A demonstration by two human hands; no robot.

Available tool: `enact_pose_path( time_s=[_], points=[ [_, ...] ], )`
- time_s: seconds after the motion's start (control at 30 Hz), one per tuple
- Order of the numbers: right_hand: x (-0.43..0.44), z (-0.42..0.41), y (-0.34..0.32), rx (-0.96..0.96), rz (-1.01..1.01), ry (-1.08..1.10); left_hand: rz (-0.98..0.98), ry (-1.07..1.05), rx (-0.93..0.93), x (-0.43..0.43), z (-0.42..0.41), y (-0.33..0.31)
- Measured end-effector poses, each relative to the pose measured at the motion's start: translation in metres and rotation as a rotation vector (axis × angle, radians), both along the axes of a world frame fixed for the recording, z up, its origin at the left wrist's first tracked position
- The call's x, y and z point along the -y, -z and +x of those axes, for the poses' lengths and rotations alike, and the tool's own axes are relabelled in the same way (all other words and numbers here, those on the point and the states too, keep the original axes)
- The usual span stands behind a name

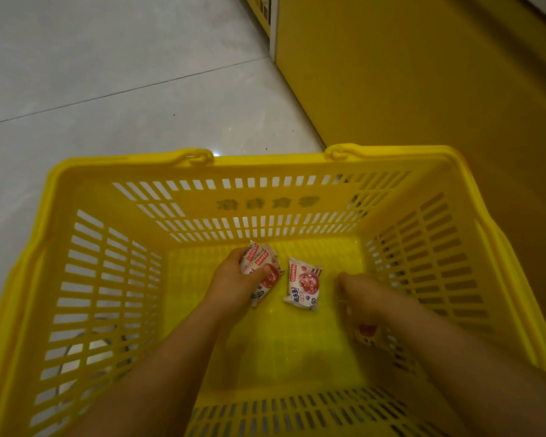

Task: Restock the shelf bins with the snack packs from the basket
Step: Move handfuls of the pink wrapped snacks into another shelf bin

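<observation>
A yellow slotted basket point(85, 197) stands on the floor and both my arms reach down into it. My left hand point(234, 275) grips a small bunch of white-and-red snack packs point(262, 263) near the far wall of the basket floor. One more snack pack point(304, 283) lies flat and free in the middle, between my hands. My right hand point(356, 298) is blurred, low at the right side of the floor, its fingers pointing down. A further pack point(368, 334) shows partly under my right wrist; whether the hand holds it is unclear.
A yellow shelf unit side panel point(423, 74) rises right behind and to the right of the basket. Grey floor tiles point(108, 74) spread to the left and beyond. A strip of shelf goods point(264, 9) shows at the top.
</observation>
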State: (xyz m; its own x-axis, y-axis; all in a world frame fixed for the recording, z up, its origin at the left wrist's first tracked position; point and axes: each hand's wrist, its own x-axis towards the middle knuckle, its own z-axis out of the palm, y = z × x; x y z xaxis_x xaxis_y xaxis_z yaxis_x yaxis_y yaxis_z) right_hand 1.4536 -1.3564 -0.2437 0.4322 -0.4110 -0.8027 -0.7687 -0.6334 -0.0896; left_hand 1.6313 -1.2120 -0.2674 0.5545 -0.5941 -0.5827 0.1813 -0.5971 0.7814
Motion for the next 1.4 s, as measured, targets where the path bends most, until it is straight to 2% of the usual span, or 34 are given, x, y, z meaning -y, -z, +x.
enact_pose_path(
  time_s=[0.13, 0.27, 0.4, 0.57, 0.7, 0.9, 0.97, 1.03, 1.1, 1.13, 1.2, 1.27, 1.3, 1.4],
  points=[
    [0.014, 0.013, -0.006, 0.308, 0.172, 0.36, -0.01, 0.002, 0.006, -0.002, 0.0, -0.001],
    [0.013, 0.025, -0.01, 0.555, 0.298, 0.528, -0.019, 0.002, -0.006, -0.002, 0.001, -0.002],
    [0.011, 0.032, -0.007, 0.674, 0.356, 0.55, -0.008, -0.002, -0.002, -0.003, 0.003, -0.001],
    [0.011, 0.038, 0.002, 0.695, 0.362, 0.583, 0.016, 0.004, 0.039, -0.004, 0.007, 0.003],
    [0.007, 0.052, 0.01, 0.642, 0.237, 0.359, 0.01, 0.01, 0.041, -0.002, 0.006, 0.005],
    [-0.003, 0.054, 0.024, 0.511, 0.07, 0.255, 0.002, 0.048, 0.089, 0.001, 0.007, 0.002],
    [-0.005, 0.044, 0.025, 0.589, -0.021, 0.333, -0.02, 0.026, 0.147, 0.001, 0.006, 0.0],
    [-0.009, 0.034, 0.024, 0.78, -0.196, 0.458, -0.019, 0.02, 0.263, 0.001, 0.006, -0.002],
    [-0.012, 0.025, 0.024, 0.923, -0.284, 0.495, -0.009, 0.073, 0.379, 0.001, 0.006, -0.004],
    [-0.013, 0.02, 0.023, 0.965, -0.274, 0.446, -0.01, 0.112, 0.419, 0.001, 0.005, -0.005],
    [-0.013, 0.013, 0.021, 1.035, -0.293, 0.16, -0.025, 0.181, 0.474, 0.0, 0.003, -0.006],
    [-0.014, 0.007, 0.017, 1.012, -0.349, -0.164, -0.041, 0.219, 0.518, -0.003, 0.001, -0.005],
    [-0.015, 0.003, 0.017, 0.964, -0.362, -0.252, -0.044, 0.234, 0.539, -0.004, 0.001, -0.005],
    [-0.017, -0.004, 0.014, 0.858, -0.392, -0.253, -0.036, 0.248, 0.559, -0.005, 0.001, -0.003]
  ],
)
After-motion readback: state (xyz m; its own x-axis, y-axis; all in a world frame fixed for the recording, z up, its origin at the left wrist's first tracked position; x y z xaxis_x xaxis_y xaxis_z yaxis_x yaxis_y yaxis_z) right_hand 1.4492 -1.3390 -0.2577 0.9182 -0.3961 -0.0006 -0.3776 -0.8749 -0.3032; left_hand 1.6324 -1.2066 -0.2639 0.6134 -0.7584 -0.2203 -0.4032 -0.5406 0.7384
